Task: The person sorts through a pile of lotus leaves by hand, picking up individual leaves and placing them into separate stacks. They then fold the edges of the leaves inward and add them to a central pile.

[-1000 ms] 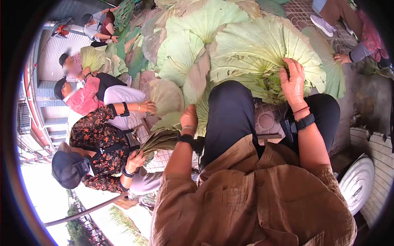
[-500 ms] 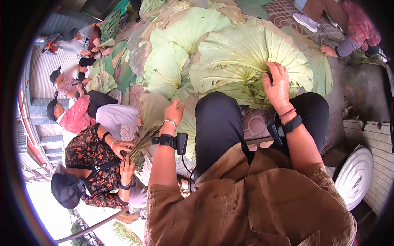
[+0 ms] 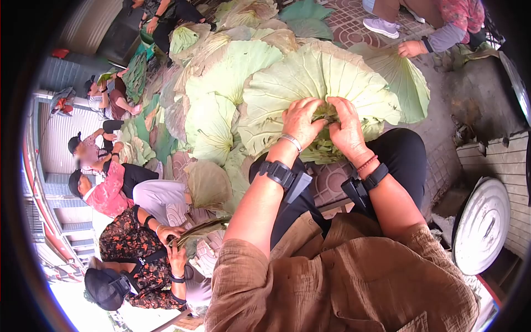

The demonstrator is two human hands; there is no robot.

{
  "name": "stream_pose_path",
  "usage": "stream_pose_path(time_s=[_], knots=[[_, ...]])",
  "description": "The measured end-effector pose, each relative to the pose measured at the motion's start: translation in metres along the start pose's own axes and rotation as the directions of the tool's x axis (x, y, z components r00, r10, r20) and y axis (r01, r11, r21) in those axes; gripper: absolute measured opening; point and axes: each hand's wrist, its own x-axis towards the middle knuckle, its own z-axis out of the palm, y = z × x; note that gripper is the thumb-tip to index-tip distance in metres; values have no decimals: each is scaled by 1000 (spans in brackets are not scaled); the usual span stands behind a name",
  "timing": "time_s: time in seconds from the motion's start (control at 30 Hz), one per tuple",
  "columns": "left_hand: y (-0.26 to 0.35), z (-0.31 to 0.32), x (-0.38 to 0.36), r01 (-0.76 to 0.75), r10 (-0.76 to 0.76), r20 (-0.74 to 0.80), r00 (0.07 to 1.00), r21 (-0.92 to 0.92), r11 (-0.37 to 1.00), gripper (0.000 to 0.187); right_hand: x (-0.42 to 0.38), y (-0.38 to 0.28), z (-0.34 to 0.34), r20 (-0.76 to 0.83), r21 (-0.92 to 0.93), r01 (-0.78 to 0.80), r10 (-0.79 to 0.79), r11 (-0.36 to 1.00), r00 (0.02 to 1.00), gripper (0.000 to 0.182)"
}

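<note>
A large pale-green lotus leaf (image 3: 315, 72), ribbed with veins and crumpled at its near edge, is spread before my knees. My left hand (image 3: 300, 123) and my right hand (image 3: 347, 128) meet side by side at its gathered centre, thumbs toward each other and fingers curled into the folds. Both are closed on the leaf. Hidden under my fingers is the exact spot they pinch. Crumpled leaf edges (image 3: 326, 150) hang just below my hands.
More lotus leaves (image 3: 232, 69) cover the paving beyond. At right, another person's hand (image 3: 412, 48) holds a leaf (image 3: 409, 88). To my left a co-worker (image 3: 146, 249) handles a folded leaf bundle (image 3: 202, 231). A round metal lid (image 3: 482, 227) stands at lower right.
My left hand has come from the left over to the leaf's centre, beside my right hand. The right hand has stayed at the leaf's centre. The whole view has shifted slightly.
</note>
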Motion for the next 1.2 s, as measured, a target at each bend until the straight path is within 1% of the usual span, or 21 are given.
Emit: stream_pose_path(time_s=[0.03, 0.07, 0.17, 0.2, 0.3, 0.37, 0.47, 0.5, 0.57, 0.63, 0.67, 0.7, 0.77, 0.8, 0.83, 0.9, 0.97, 1.03, 1.1, 1.17, 1.2], knots=[[-1, 1, 2, 57, -57, 22, 998, 22, 998, 47, -1, 0, -1, 12, 13, -15, 15, 1000, 1000, 55], [-4, -1, 4, 15, -16, 8, 1000, 29, 999, 47, -2, 0, -3, 2, 15, -21, 21, 1000, 1000, 55], [-6, -4, 5, 26, -27, 51, 998, 16, 1000, 45, 0, -7, -3, -30, -69, 95, -98, 993, 995, 55], [-6, -4, 6, 15, -15, 34, 999, 16, 1000, 40, 0, -10, -5, -45, -107, 136, -142, 985, 989, 55], [-3, -7, 6, 7, -7, 5, 1000, -58, 998, 36, -1, -15, -9, -54, -81, 145, -149, 986, 987, 54], [-6, -7, 6, -35, 34, -21, 999, -76, 997, 29, -2, -13, -9, -80, -76, 158, -164, 984, 983, 52], [-6, -10, 6, -69, 59, -238, 969, -36, 997, 21, -5, -14, -13, -35, -76, 213, -217, 974, 976, 51], [-6, -14, 7, -73, 62, -240, 969, -36, 997, 21, -4, -13, -14, -38, -78, 215, -218, 973, 975, 51], [-11, -26, 8, -37, 29, -426, 904, -9, 999, 18, -5, -12, -14, -15, -103, 238, -241, 966, 971, 52], [-22, -48, 5, -13, 19, -522, 853, 14, 1000, 17, -7, -9, -8, -1, -142, 223, -225, 965, 974, 53], [-28, -60, 4, -12, 19, -524, 851, 16, 1000, 17, -7, -8, -5, 11, -180, 206, -208, 962, 978, 55], [-34, -73, 1, 72, -149, -571, 807, -155, 985, 18, -8, -7, -3, 12, -176, 209, -210, 962, 978, 55], [-50, -104, -9, 194, -482, -571, 664, -491, 849, 20, -11, -5, 0, 65, -188, 147, -137, 971, 988, 55], [-66, -121, -15, 132, -473, -625, 621, -512, 849, 22, -12, -4, 1, 165, -68, 22, -11, 997, 986, 50], [-85, -137, -24, 67, -466, -674, 573, -527, 847, 23, -12, -3, 2, 171, -64, 25, -13, 998, 985, 50], [-112, -170, -49, 86, -342, -802, 489, -346, 934, 25, -11, 0, 4, 91, -257, 157, -138, 953, 986, 49], [-103, -199, -72, 69, -416, -827, 378, -423, 904, 25, -7, -6, 2, 89, -213, 178, -162, 961, 983, 48], [-106, -209, -102, 100, -362, -866, 344, -350, 931, 26, -8, -4, 2, 97, -224, 192, -174, 956, 980, 48], [-114, -200, -135, 173, -356, -872, 335, -315, 933, 27, -8, -5, 3, 97, -233, 201, -183, 951, 978, 49], [-121, -171, -172, 350, -279, -826, 491, -106, 931, 25, -9, -4, 5, 95, -239, 193, -175, 952, 980, 49], [-129, -152, -191, 397, -329, -784, 527, -115, 911, 23, -9, -3, 5, 106, -238, 196, -175, 951, 979, 49]])
